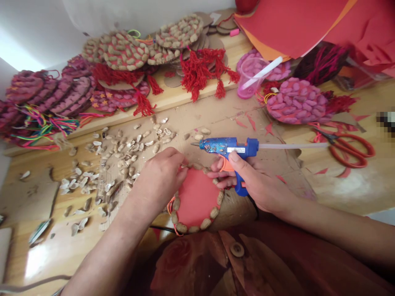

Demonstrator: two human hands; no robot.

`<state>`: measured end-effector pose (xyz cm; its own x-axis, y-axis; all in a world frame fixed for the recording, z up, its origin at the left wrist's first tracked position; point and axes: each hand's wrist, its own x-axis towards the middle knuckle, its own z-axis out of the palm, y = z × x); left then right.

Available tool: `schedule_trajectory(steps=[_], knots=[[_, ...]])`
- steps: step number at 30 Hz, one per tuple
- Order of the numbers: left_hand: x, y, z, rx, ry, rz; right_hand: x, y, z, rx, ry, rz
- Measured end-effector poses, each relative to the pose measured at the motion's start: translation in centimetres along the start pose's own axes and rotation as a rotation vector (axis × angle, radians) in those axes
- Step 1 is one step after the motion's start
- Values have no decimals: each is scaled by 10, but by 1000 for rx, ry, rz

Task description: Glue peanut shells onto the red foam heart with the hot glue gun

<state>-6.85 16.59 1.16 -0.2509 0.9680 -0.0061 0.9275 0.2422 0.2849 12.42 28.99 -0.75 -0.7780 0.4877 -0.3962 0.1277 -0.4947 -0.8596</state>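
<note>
My right hand [253, 181] grips a blue glue gun [230, 148] with an orange trigger, its nozzle pointing left and a clear glue stick trailing out to the right. Below it lies a round red disc [196, 199] with peanut shells glued around its rim. My left hand [162, 174] is closed at the disc's upper left edge, fingers pressed down on the shell ring; what is under the fingertips is hidden.
Loose peanut shells [123, 152] litter the cardboard sheet to the left. Finished shell discs with red tassels [123, 51] and pink ones [294, 100] crowd the back. Red scissors [348, 148] lie at right, with a pink cup [248, 78] and red paper sheets [296, 24] behind.
</note>
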Motion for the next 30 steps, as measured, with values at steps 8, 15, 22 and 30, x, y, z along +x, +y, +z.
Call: schedule_trajectory(steps=[8,15,22,30], knots=[[0,3,1,19,-5,-19,0,1,0,-3,-4,9],[-3,3,1,-45,55,-16,1,4,-1,-4,4,-6],[-23,-9,6,-196,238,-33,3,7,-3,3,-4,-15],[-25,-1,13,-176,317,-31,4,10,-3,20,9,-6]])
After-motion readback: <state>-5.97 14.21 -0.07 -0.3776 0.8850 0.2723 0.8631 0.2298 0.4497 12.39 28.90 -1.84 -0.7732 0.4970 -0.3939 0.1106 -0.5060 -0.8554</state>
